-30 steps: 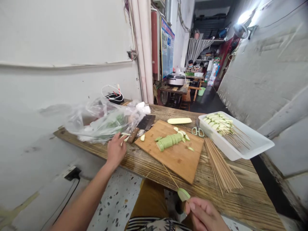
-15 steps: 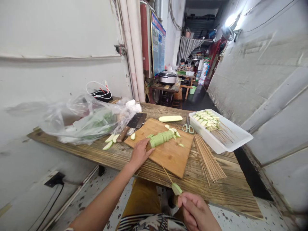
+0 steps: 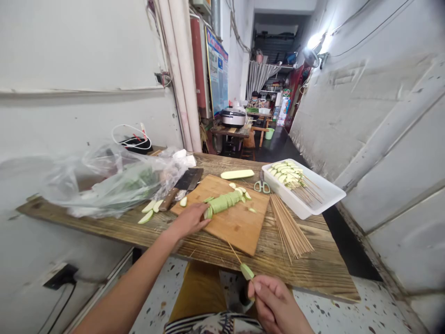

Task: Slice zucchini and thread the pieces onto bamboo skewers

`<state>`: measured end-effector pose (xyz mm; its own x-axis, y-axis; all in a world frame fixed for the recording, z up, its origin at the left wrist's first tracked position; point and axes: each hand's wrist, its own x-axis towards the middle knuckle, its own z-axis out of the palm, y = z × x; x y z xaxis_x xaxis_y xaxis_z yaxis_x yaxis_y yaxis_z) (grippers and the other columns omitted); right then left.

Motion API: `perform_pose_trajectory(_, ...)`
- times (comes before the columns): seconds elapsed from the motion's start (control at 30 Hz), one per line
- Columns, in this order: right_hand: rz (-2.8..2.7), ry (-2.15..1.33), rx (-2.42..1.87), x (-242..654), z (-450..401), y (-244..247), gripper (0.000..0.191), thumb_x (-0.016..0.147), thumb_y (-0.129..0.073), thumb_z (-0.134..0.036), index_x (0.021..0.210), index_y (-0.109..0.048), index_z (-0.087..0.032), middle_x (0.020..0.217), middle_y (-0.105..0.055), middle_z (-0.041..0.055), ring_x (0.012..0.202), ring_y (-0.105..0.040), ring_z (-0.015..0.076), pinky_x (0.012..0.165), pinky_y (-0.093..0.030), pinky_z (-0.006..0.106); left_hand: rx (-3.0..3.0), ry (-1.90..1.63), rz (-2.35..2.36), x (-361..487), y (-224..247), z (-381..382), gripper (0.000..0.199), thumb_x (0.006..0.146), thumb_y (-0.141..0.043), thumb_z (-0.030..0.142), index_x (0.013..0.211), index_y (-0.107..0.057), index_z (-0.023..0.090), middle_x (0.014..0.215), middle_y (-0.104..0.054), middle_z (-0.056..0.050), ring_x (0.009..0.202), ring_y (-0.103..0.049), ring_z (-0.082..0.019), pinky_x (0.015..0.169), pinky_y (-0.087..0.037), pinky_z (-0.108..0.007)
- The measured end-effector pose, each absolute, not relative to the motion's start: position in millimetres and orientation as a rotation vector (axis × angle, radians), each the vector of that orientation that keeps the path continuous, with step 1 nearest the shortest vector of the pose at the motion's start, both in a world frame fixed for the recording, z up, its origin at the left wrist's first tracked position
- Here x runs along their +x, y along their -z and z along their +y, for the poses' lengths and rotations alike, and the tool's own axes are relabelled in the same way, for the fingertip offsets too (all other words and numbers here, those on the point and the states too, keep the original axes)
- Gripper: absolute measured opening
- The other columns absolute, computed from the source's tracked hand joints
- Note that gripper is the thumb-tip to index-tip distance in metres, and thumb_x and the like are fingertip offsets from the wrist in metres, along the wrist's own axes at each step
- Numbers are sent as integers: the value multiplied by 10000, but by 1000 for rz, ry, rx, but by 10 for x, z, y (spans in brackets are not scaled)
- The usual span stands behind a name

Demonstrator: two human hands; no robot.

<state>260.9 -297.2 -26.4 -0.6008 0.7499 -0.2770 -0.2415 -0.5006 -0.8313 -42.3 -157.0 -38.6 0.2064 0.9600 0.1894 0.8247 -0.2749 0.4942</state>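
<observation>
Zucchini slice, or so it looks from here, though it could be another pale gourd, sits on a thin bamboo skewer just above the person's right hand, whose thumb and fingertips pinch the skewer's end. The left hand lies on the near edge of a wooden cutting board, fingers pressed together, their tips just beside a neat row of cut zucchini. Loose pieces lie on the plank table left of the board, near a cleaver with a wooden handle. Past the board lies a long zucchini strip. To the right are a loose pile of skewers, green-handled scissors and a white plastic tray holding finished skewers. A clear plastic bag of greens sits at the left end, and a rice cooker stands farther down the passage.
</observation>
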Motion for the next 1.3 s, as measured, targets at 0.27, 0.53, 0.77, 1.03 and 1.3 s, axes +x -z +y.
perform_pose_trajectory(0.27,-1188,-1865,-1016,2575,-3013,268,389,845,-521,-544,789,-529,-160,379,-296,-132,286,-173,27,304,-129,148,1652,-1115,1660,-352,148,-1771,564,646,-688,407,1153,-578,184,1161,-628,-126,1136,-525,-312,1007,-343,-442)
perform_pose_trajectory(0.53,-1876,-887,-1059,2406,-3036,37,248,923,-381,-264,813,-580,-165,603,-516,-4,529,-474,114,511,-345,207,278,-1358,602,413,-261,-2206,375,847,-422,170,1189,-515,46,1181,-597,-218,1140,-549,-262,961,-461,-406)
perform_pose_trajectory(0.77,-2043,-715,-1010,2451,-3082,27,204,901,-363,-170,869,-565,-172,705,-647,35,568,-593,128,540,-387,199,96,-1386,773,619,-384,-2236,284,873,-430,121,1118,-534,22,1125,-621,-227,1089,-584,-266,890,-527,-349)
perform_pose_trajectory(1.03,-2053,-752,-1072,2452,-3104,100,259,916,-343,-208,820,-581,-171,644,-613,37,551,-577,136,534,-382,207,56,-1471,886,652,-404,-2226,219,847,-459,61,1042,-560,48,1078,-646,-219,1042,-613,-269,829,-559,-366)
perform_pose_trajectory(1.3,-2078,-750,-1068,2463,-3085,53,260,914,-345,-201,818,-585,-169,651,-622,41,527,-555,132,519,-364,207,150,-1461,904,654,-415,-2229,202,860,-438,81,992,-588,56,992,-682,-188,1000,-636,-246,844,-551,-362)
